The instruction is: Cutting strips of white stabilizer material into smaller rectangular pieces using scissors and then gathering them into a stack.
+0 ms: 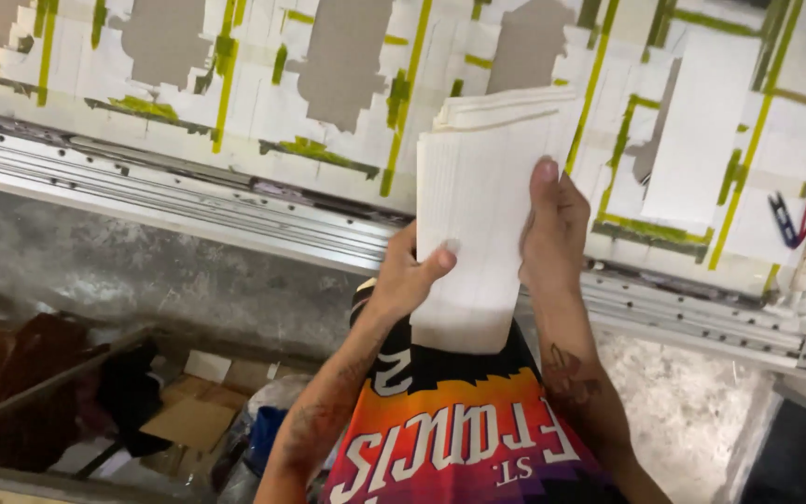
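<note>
1. The left hand [409,271] is closed on the left edge of a stack [479,215] of white cut sheets, thumb across the front.
2. The right hand [552,233] grips the stack's right edge, thumb stretched up along the face.
3. The stack stands nearly upright between both hands, held in front of the chest; its lower end hangs below the hands, clear of the table.
4. At the top, above the right thumb, the sheets fan apart and no longer line up.
5. Beyond the hands lies the table [235,201], covered in white sheeting with grey cut-out gaps and yellow-green tape lines. Far right of the right hand rest small snips [792,222] with red and blue handles.
6. Risk, as I judge it: the grip is only at the edges, so loose sheets could slide out below or splay further at the top, spoiling the alignment; squeezing harder could bow or crease them.
</note>
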